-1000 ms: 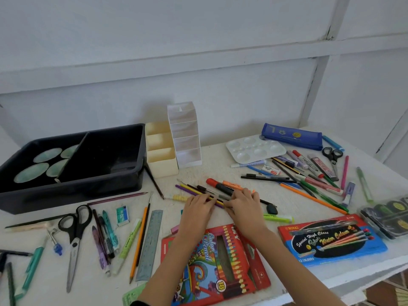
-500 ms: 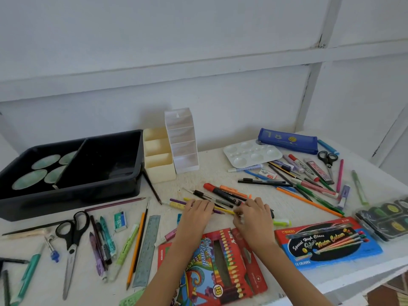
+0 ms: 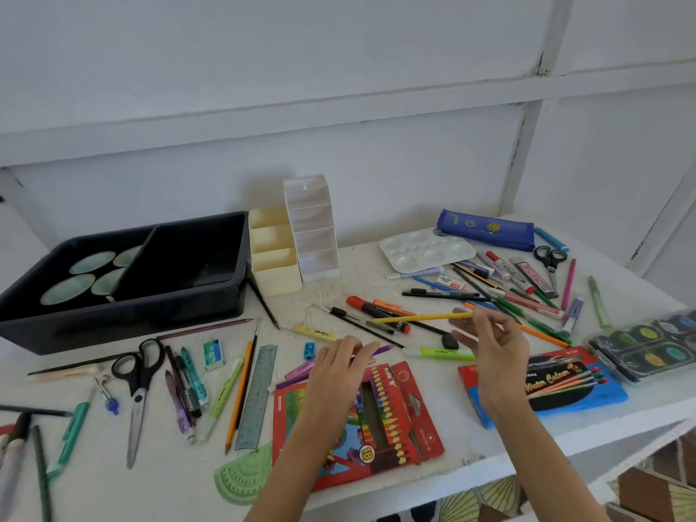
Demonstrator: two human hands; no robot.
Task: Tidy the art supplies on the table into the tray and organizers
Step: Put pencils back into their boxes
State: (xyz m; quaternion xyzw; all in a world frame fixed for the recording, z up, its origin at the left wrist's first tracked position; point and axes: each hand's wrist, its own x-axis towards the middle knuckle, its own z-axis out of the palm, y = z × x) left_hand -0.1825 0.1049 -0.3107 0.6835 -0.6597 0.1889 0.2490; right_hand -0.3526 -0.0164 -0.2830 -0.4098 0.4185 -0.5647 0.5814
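Near the middle of the table, just beyond the red crayon box, both hands are among scattered pens and pencils. The right hand is raised off the surface and pinches the right end of a yellow pencil between thumb and fingertips. The pencil runs out roughly level to the left of the hand, above a red marker and some thin black pens. The left hand lies palm down, left of the right hand and nearer. Its fingers are bent over a purple pencil whose end pokes out to the right of the fingertips; blur hides whether the hand grips that pencil or only rests on it. A green highlighter lies on the table between the two hands. The black tray sits at the far left, well apart from both hands. The cream organizer stands just beside the tray's right wall, and the taller white organizer stands just beside that. Black-handled scissors lie near the tray's front wall.
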